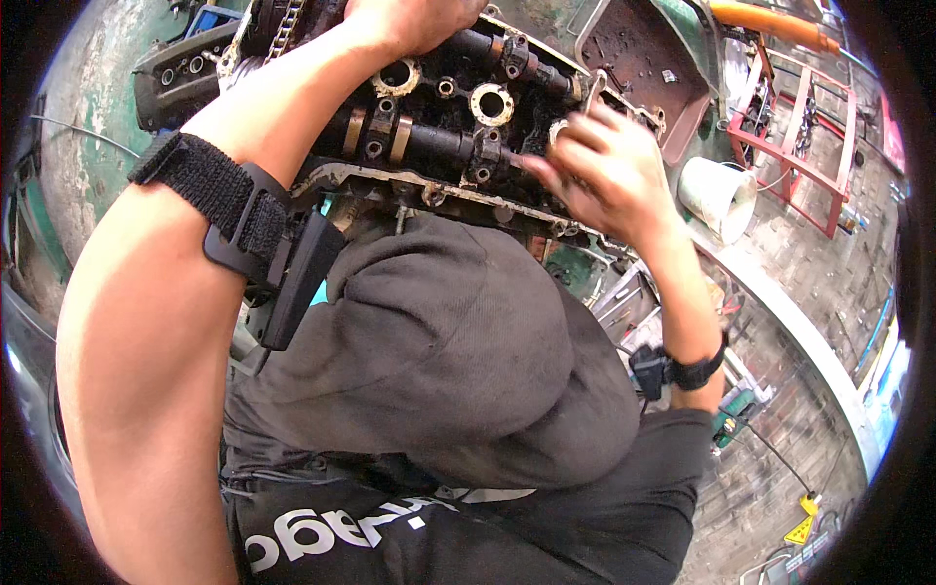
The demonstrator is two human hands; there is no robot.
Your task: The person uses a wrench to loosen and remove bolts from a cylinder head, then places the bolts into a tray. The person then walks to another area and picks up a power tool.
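An oily engine cylinder head (531, 207) lies in front of me at the top, with dark camshafts (437, 142) under bearing caps and light round rings between them. My left hand (414, 21) reaches over its far left part. The upper edge cuts off its fingers, so what they touch is hidden. Over the right end of the cylinder head is my right hand (609, 171), smeared by motion. Its fingers look bent, and I cannot make out anything in them. A metal chain (285, 27) runs at the engine's left end.
Left of the engine lies a dark cover-like part (161, 96). A brown pan (690, 107) stands beyond the right end. Further right are a white bucket (704, 195), a red metal frame (780, 180) and an orange cylinder (775, 21). A green tool (733, 414) lies lower right.
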